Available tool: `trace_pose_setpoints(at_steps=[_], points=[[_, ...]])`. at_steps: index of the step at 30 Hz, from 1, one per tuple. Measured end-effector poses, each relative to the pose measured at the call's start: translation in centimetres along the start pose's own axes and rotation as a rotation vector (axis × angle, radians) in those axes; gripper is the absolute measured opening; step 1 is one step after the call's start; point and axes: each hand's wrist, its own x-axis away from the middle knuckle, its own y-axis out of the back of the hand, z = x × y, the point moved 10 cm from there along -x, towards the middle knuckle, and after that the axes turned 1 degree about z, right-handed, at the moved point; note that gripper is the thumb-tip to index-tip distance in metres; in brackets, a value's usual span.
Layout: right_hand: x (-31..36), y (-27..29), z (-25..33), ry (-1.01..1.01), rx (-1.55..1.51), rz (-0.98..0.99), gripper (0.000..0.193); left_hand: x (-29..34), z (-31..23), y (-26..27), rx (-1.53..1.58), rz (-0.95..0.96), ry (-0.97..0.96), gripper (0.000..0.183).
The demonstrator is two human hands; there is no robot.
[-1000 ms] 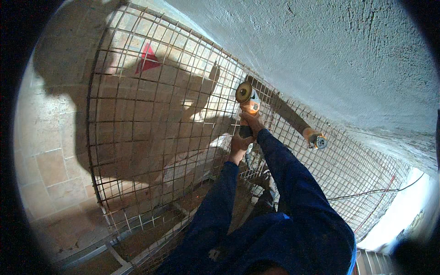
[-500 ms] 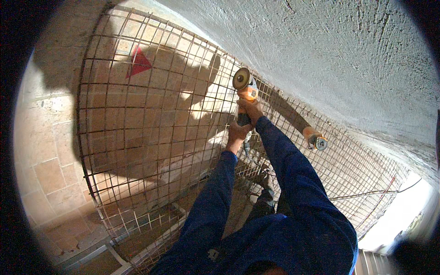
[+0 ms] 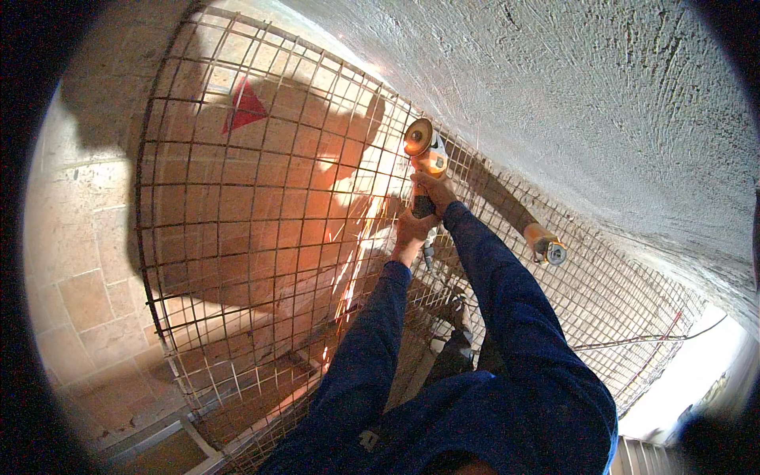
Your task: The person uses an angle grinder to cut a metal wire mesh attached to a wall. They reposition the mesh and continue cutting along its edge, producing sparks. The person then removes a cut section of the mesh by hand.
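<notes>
Sparks (image 3: 348, 273) now fly, the grinder (image 3: 431, 163) jutting past both hands (image 3: 409, 236) (image 3: 437, 192).

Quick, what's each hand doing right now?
Left hand: closed, holding the angle grinder toward its rear.
Right hand: closed, holding it too, nearer the disc.

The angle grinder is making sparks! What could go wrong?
Sparks stream down beside the left sleeve and might scorch it. The cutting disc on the angle grinder could catch in the wire mesh and kick. The bare right hand grips close behind that disc, so a slip might hurt it.
</notes>
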Motion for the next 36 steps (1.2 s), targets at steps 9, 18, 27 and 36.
trace_pose_setpoints(at_steps=[9, 18, 27, 36], points=[[-0.7, -0.6, -1.8, -0.101, -0.133, 0.124, 0.021, -0.7, 1.4, -0.5, 0.053, 0.018, 0.026, 0.037], [-2.5, 0.8, -1.8, 0.33, 0.028, 0.151, 0.03, 3.1, -1.6, -0.4, 0.358, 0.124, -0.094, 0.046], [-1.5, 1.4, -3.7, -0.099, -0.048, 0.065, 0.034, 1.9, -0.3, -0.8, 0.236, 0.095, -0.023, 0.036], [-0.2, -0.6, -4.5, -0.31, -0.038, 0.125, 0.046, 1.3, -1.8, 0.6, 0.17, -0.025, -0.186, 0.036]])
